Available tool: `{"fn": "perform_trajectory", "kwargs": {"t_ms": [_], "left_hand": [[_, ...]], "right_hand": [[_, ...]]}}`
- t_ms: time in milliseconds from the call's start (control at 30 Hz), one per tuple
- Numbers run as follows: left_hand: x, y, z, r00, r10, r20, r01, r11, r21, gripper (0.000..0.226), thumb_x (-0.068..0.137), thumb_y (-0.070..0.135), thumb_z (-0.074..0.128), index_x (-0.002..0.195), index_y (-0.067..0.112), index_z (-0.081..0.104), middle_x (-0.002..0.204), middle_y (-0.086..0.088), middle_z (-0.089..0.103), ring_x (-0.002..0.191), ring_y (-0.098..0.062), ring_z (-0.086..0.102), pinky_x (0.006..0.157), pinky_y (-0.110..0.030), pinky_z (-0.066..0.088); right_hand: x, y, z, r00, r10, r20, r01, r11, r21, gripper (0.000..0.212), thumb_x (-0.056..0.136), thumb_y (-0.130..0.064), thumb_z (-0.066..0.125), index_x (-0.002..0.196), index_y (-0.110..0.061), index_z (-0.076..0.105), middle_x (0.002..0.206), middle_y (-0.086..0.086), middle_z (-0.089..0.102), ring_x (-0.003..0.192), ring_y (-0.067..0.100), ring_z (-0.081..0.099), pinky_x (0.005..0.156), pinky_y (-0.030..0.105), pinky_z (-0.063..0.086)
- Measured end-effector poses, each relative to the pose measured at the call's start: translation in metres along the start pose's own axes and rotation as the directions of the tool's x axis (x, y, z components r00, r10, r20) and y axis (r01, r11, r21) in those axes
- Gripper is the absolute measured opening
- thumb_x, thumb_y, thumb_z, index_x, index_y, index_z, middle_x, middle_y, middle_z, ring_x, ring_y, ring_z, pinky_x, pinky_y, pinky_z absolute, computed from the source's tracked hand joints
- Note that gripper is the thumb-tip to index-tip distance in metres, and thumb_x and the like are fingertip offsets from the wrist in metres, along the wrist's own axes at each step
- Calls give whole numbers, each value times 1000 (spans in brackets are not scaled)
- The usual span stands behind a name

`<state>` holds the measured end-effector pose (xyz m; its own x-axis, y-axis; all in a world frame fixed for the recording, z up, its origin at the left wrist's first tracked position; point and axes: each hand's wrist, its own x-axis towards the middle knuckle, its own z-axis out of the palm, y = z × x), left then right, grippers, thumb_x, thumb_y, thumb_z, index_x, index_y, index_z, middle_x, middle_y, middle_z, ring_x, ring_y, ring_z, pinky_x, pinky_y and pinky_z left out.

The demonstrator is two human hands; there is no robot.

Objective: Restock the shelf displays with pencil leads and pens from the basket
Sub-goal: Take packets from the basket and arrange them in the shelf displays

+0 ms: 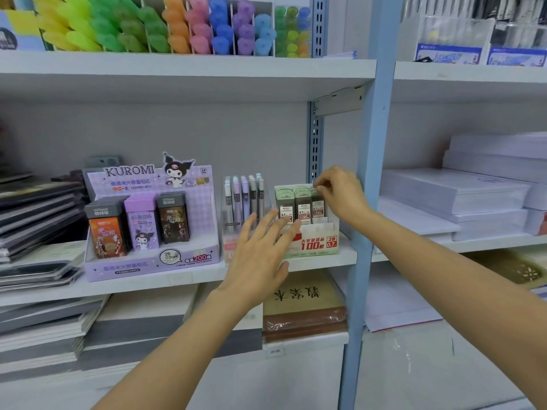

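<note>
A white and green display box [313, 244] of pencil lead cases [302, 204] stands on the middle shelf by the blue upright. My right hand [340, 193] reaches over its back right corner and pinches the top of a green lead case in the right row. My left hand [260, 250] is spread with straight fingers against the front of the box, touching it. To the left a clear holder holds several mechanical pencils [244, 196]. The purple Kuromi display [154, 255] holds three large lead boxes. The basket is not in view.
The blue shelf upright [367, 202] stands right beside my right hand. Stacks of notebooks [38, 220] lie at the left, white paper reams [461, 196] at the right. Coloured highlighters [177, 25] fill the top shelf. A brown book pack [305, 309] lies on the shelf below.
</note>
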<state>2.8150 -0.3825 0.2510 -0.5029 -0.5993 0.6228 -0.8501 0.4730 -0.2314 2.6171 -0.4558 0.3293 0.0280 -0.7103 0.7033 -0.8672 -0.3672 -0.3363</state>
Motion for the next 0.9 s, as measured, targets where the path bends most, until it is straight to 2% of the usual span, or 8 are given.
{"fn": "perform_trajectory", "kwargs": {"t_ms": [167, 233, 367, 467, 667, 767, 833, 900], "left_hand": [[-1, 0, -2, 1000, 11, 12, -11, 999, -30, 71, 95, 36, 51, 154, 27, 13, 162, -1, 17, 150, -20, -5, 121, -45, -8], [-7, 1, -6, 998, 14, -61, -21, 993, -116, 65, 93, 29, 55, 152, 23, 28, 161, -3, 20, 151, -21, -4, 122, -46, -5], [-48, -1, 1, 962, -61, -267, 1, 975, -221, 43, 81, 8, 62, 123, 12, 63, 138, -10, 53, 137, -30, 37, 115, -46, 24], [-105, -4, 28, 946, -172, -275, 96, 959, -267, 34, 76, 1, 62, 108, 11, 67, 116, -10, 61, 113, -28, 49, 96, -37, 34], [-254, 1, 114, 917, -341, 205, 388, 881, -269, 37, 63, -10, 74, 97, 6, 67, 98, -11, 63, 92, -35, 59, 74, -40, 44], [-330, 16, 156, 759, -406, 509, 567, 796, -212, 37, 75, -3, 69, 110, 8, 65, 120, -14, 61, 114, -38, 56, 90, -46, 45], [-377, 26, 181, 617, -399, 678, 630, 766, -123, 42, 93, 14, 55, 134, 14, 50, 150, -12, 38, 141, -31, 32, 113, -40, 28], [-414, 34, 199, 508, -376, 775, 663, 745, -74, 50, 101, 26, 41, 149, 18, 30, 163, -5, 10, 150, -23, 9, 120, -35, 12]], "right_hand": [[-12, -2, -3, 995, -2, 101, 0, 1000, 16, 29, 99, -20, 51, 120, -5, 64, 125, 12, 59, 113, 25, 56, 91, 27, 39], [-24, -8, -8, 998, -43, 55, 40, 998, 57, 32, 99, -20, 51, 128, -8, 58, 129, 9, 58, 118, 23, 53, 97, 28, 38], [-72, -36, -11, 959, -265, -105, 283, 923, 260, 12, 95, -12, 56, 104, -9, 64, 102, 2, 62, 94, 13, 58, 82, 20, 44], [-126, -59, 15, 912, -406, 53, 351, 841, 411, 7, 93, -13, 58, 94, -11, 64, 90, -4, 61, 79, 5, 55, 69, 15, 44], [-242, -64, 144, 645, -466, 606, 172, 861, 479, 13, 95, -24, 57, 96, -17, 68, 91, -3, 66, 75, 7, 57, 68, 23, 48], [-308, -43, 214, 451, -341, 825, 0, 924, 382, 16, 95, -23, 56, 101, -14, 67, 98, 2, 69, 84, 15, 61, 77, 30, 49], [-354, -23, 250, 326, -249, 912, -67, 956, 285, 19, 95, -26, 56, 105, -13, 66, 104, 3, 67, 89, 17, 62, 79, 31, 49], [-396, -2, 277, 227, -148, 963, -104, 979, 175, 23, 94, -27, 56, 111, -13, 61, 111, 6, 62, 97, 21, 60, 80, 32, 47]]}}
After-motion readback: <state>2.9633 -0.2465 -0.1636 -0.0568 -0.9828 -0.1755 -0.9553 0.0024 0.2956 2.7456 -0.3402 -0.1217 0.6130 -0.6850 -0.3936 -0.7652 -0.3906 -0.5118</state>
